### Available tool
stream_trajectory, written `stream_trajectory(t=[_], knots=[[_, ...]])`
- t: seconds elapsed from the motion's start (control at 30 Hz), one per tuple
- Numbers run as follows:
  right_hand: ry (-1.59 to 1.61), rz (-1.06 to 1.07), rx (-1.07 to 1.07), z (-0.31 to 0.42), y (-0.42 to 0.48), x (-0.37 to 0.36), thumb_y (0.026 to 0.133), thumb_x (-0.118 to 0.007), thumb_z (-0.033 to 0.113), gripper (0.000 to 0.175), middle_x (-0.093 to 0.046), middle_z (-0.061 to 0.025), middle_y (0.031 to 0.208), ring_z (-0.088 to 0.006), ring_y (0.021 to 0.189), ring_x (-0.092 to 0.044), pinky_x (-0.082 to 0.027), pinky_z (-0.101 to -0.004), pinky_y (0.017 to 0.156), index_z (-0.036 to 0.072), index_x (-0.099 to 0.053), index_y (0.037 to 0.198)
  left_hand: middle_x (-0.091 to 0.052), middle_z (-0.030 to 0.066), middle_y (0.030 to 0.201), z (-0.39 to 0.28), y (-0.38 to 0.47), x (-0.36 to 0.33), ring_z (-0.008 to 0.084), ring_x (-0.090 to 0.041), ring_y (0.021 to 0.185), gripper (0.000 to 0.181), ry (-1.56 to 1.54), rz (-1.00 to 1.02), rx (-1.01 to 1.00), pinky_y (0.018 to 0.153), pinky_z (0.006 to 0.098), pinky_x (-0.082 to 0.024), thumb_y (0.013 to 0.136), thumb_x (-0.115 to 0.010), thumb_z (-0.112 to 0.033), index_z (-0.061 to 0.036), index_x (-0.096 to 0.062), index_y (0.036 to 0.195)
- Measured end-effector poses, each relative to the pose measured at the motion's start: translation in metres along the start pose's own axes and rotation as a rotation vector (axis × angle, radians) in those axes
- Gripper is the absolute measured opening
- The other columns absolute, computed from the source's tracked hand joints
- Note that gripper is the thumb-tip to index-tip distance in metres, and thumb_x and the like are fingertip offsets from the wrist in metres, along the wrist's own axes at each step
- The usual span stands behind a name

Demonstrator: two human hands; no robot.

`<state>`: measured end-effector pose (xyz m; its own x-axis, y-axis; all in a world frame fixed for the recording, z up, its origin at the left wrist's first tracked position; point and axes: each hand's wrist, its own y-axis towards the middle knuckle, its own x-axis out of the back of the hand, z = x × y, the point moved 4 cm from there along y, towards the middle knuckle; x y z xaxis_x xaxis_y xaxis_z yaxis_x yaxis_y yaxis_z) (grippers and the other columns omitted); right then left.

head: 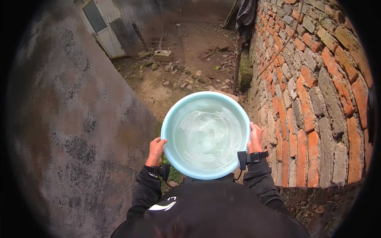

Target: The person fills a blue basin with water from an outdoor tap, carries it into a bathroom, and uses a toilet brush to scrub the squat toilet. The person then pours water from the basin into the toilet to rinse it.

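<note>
A round, light-blue plastic basin (pixel 168 125) is held out in front of my body at about waist height. Rippling clear water (pixel 208 134) covers its bottom. My left hand (pixel 155 151) grips the rim on the left, thumb on top and the fingers mostly hidden beneath. On the opposite side, my right hand (pixel 255 138) clasps the rim, its fingers largely out of sight behind the wall. Each wrist carries a strapped black device over a dark sleeve.
A rough brick wall (pixel 312 119) rises close on my right, and a stained grey plaster wall (pixel 74 119) stands on my left. Ahead, a dirt path (pixel 190 62) bears leaves and stones. A wooden post (pixel 237 65), a concrete block (pixel 162 55) and wire mesh (pixel 146 17) stand farther off.
</note>
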<state>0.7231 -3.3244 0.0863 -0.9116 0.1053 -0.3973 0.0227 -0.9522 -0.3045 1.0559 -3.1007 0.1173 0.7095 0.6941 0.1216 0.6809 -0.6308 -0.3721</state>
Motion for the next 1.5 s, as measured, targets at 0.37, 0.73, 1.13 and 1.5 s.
stream_trajectory(t=[0.37,0.73,1.13,1.5], knots=[[-0.084,0.1,-0.145,-0.002,0.208,-0.163,0.089,-0.045,0.015,0.025,-0.06,-0.0114,0.086,-0.0198,0.074,-0.058,-0.047,-0.0317,0.067,-0.007,-0.056,0.089,-0.059,0.0131,0.086,-0.085,0.18,-0.033,0.0172,-0.057,0.072,0.041,0.029,-0.145,-0.057,0.064,0.0272,-0.045,0.071,-0.054,-0.012,0.0101,-0.052,0.105],[-0.181,0.269,-0.202,-0.048,0.373,-0.364,0.089,-0.043,0.015,0.024,-0.058,-0.0088,0.081,-0.0174,0.072,-0.056,-0.045,-0.0306,0.066,-0.004,-0.056,0.084,-0.059,0.0134,0.085,-0.134,0.371,-0.01,0.0183,-0.057,0.074,0.037,-0.034,-0.271,0.125,0.067,0.0286,-0.045,0.072,-0.054,-0.012,0.0102,-0.053,0.102],[-0.28,0.505,-0.288,-0.132,0.497,-0.624,0.087,-0.046,0.015,0.022,-0.058,-0.0078,0.084,-0.0165,0.075,-0.055,-0.044,-0.0288,0.069,-0.005,-0.056,0.086,-0.06,0.0067,0.074,-0.197,0.537,0.063,0.0131,-0.055,0.062,0.029,-0.191,-0.518,0.085,0.055,0.0265,-0.041,0.075,-0.052,-0.015,0.0054,-0.058,0.095],[-0.374,0.604,-0.305,-0.248,0.532,-0.866,0.087,-0.045,0.013,0.02,-0.055,-0.0045,0.077,-0.0145,0.071,-0.052,-0.041,-0.027,0.066,-0.002,-0.055,0.077,-0.06,0.0125,0.084,-0.221,0.69,0.207,0.0168,-0.058,0.07,0.034,-0.27,-0.651,0.147,0.067,0.0278,-0.045,0.073,-0.053,-0.013,0.0102,-0.053,0.099]])
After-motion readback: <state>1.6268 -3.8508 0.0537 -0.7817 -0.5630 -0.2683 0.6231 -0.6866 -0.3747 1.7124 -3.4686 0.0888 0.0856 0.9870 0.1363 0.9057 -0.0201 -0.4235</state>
